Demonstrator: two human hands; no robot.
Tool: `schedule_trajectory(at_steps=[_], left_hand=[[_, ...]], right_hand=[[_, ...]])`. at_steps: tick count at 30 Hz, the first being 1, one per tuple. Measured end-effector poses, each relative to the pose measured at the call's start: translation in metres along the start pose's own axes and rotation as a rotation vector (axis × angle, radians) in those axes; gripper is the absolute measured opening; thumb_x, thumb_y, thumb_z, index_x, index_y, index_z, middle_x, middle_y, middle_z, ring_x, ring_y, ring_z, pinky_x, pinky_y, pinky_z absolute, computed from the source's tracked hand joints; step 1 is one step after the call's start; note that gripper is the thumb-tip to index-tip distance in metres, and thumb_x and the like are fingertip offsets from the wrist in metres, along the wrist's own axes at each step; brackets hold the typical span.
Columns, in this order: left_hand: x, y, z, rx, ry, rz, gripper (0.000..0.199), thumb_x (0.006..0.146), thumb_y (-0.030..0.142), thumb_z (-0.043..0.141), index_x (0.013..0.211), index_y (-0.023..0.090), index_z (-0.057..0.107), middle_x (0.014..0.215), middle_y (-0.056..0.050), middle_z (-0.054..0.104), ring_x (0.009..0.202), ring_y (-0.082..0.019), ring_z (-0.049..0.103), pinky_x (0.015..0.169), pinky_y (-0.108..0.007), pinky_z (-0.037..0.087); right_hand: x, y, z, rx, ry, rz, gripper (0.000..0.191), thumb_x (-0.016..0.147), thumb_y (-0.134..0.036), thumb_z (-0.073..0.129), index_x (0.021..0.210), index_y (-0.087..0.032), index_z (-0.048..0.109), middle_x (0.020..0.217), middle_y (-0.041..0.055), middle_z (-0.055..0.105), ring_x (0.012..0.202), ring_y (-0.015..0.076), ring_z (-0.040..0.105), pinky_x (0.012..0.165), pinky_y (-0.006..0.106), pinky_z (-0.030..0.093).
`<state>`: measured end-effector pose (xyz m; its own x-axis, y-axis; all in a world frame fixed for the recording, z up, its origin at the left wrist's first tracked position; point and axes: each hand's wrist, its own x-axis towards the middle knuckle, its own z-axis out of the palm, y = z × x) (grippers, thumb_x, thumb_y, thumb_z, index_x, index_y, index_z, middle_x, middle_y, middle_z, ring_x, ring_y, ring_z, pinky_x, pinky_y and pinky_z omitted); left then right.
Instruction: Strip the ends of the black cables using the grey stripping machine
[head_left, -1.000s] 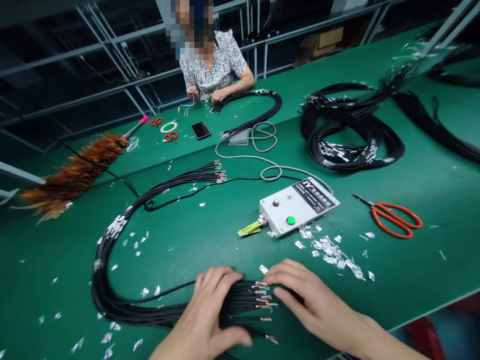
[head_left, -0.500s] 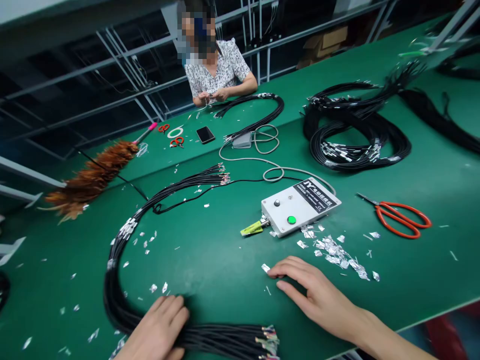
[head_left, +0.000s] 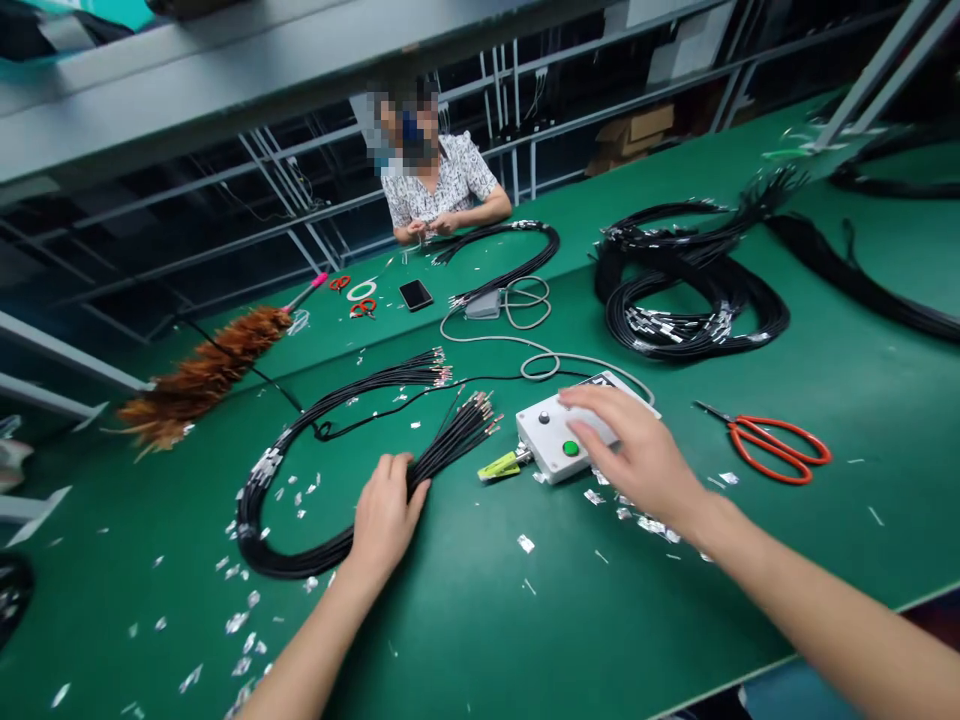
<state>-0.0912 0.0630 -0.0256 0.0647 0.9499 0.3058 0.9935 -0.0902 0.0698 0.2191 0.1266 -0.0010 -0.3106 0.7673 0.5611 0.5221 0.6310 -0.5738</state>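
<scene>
A bundle of black cables (head_left: 264,500) lies curved on the green table. My left hand (head_left: 386,510) is wrapped round the bundle near one end, whose stripped wire tips fan out toward the white control box (head_left: 551,420). Over that box hovers my right hand (head_left: 626,440), fingers apart and holding nothing; whether a fingertip touches the box I cannot tell. The box has a green button (head_left: 571,448), a black knob (head_left: 544,417) and a yellow-green clip (head_left: 499,467) on its near left side. My right hand covers part of its label.
Orange-handled scissors (head_left: 780,450) lie to the right. Foil scraps (head_left: 525,543) are scattered about. Coiled black cables (head_left: 697,310) rest at the back right, a feather duster (head_left: 217,370) at the left. Across the table sits a co-worker (head_left: 442,190) near a phone (head_left: 415,294).
My left hand has moved forward with the cable end, bringing it close to the control box. My right hand has lifted from a foil scrap and moved over the box. The view has shifted.
</scene>
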Motion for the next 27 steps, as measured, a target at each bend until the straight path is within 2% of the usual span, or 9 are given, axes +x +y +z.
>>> schedule_trajectory(at_steps=[2, 3, 6, 10, 13, 16, 21, 25, 27], left_hand=[[-0.013, -0.001, 0.007, 0.019, 0.041, 0.016, 0.024, 0.095, 0.030, 0.048, 0.111, 0.016, 0.059, 0.096, -0.009, 0.062, 0.085, -0.024, 0.064, 0.072, -0.034, 0.053], [-0.021, -0.004, 0.008, 0.024, 0.057, 0.030, 0.024, 0.096, 0.030, 0.047, 0.110, 0.016, 0.060, 0.095, -0.009, 0.062, 0.084, -0.023, 0.065, 0.071, -0.034, 0.053], [-0.043, -0.019, 0.002, 0.017, 0.089, 0.079, 0.026, 0.098, 0.031, 0.043, 0.104, 0.017, 0.064, 0.091, -0.008, 0.064, 0.077, -0.020, 0.065, 0.069, -0.031, 0.053], [-0.063, -0.043, -0.014, -0.014, 0.118, 0.119, 0.027, 0.099, 0.032, 0.044, 0.100, 0.018, 0.067, 0.090, -0.008, 0.067, 0.080, -0.019, 0.067, 0.071, -0.030, 0.054], [-0.072, -0.052, -0.024, -0.095, 0.159, 0.124, 0.021, 0.096, 0.028, 0.050, 0.101, 0.021, 0.070, 0.092, -0.006, 0.069, 0.084, -0.019, 0.068, 0.075, -0.031, 0.055], [-0.078, -0.050, -0.027, -0.178, 0.180, 0.090, 0.022, 0.095, 0.023, 0.052, 0.107, 0.024, 0.071, 0.101, -0.006, 0.070, 0.094, -0.020, 0.068, 0.081, -0.034, 0.055], [-0.082, -0.043, -0.034, -0.255, 0.196, 0.034, 0.026, 0.094, 0.020, 0.051, 0.110, 0.025, 0.071, 0.107, -0.007, 0.070, 0.101, -0.021, 0.067, 0.088, -0.036, 0.054], [-0.076, -0.027, -0.051, -0.302, 0.292, 0.007, 0.021, 0.092, 0.017, 0.053, 0.105, 0.021, 0.069, 0.092, -0.005, 0.067, 0.086, -0.018, 0.066, 0.079, -0.032, 0.054], [-0.069, -0.008, -0.062, -0.336, 0.280, 0.013, 0.016, 0.092, 0.016, 0.054, 0.103, 0.019, 0.065, 0.082, -0.003, 0.064, 0.074, -0.016, 0.063, 0.069, -0.027, 0.053]], right_hand=[[0.019, 0.018, 0.000, -0.162, -0.098, 0.000, 0.036, 0.100, -0.037, 0.041, 0.125, -0.018, 0.058, 0.129, 0.0128, 0.062, 0.125, 0.0300, 0.053, 0.102, 0.053, 0.042], [0.025, 0.025, 0.001, -0.224, -0.168, 0.000, 0.039, 0.101, -0.040, 0.038, 0.124, -0.017, 0.059, 0.129, 0.0130, 0.063, 0.125, 0.0312, 0.052, 0.103, 0.055, 0.040], [0.025, 0.034, 0.005, -0.338, -0.295, 0.004, 0.044, 0.101, -0.047, 0.034, 0.118, -0.017, 0.062, 0.121, 0.0126, 0.066, 0.116, 0.0306, 0.057, 0.101, 0.055, 0.037], [0.010, 0.031, 0.003, -0.367, -0.279, 0.007, 0.052, 0.101, -0.053, 0.028, 0.115, -0.018, 0.063, 0.116, 0.0117, 0.066, 0.110, 0.0290, 0.058, 0.099, 0.053, 0.037], [0.004, 0.030, -0.002, -0.343, -0.282, 0.004, 0.052, 0.100, -0.056, 0.028, 0.115, -0.020, 0.063, 0.115, 0.0107, 0.066, 0.110, 0.0290, 0.058, 0.099, 0.052, 0.037], [0.003, 0.031, -0.004, -0.294, -0.234, 0.015, 0.049, 0.100, -0.055, 0.031, 0.120, -0.022, 0.061, 0.119, 0.0109, 0.065, 0.114, 0.0296, 0.057, 0.099, 0.052, 0.038], [-0.001, 0.018, -0.008, -0.154, -0.059, 0.032, 0.035, 0.100, -0.046, 0.041, 0.116, -0.022, 0.062, 0.123, 0.0124, 0.062, 0.118, 0.0305, 0.055, 0.098, 0.051, 0.043], [-0.011, -0.012, -0.007, 0.062, -0.004, -0.009, 0.022, 0.098, -0.033, 0.048, 0.109, -0.022, 0.064, 0.118, 0.0114, 0.064, 0.112, 0.0278, 0.060, 0.096, 0.046, 0.048], [-0.021, -0.029, -0.004, 0.192, -0.049, 0.013, 0.018, 0.098, -0.029, 0.050, 0.108, -0.022, 0.064, 0.111, 0.0099, 0.066, 0.105, 0.0248, 0.063, 0.091, 0.041, 0.053]])
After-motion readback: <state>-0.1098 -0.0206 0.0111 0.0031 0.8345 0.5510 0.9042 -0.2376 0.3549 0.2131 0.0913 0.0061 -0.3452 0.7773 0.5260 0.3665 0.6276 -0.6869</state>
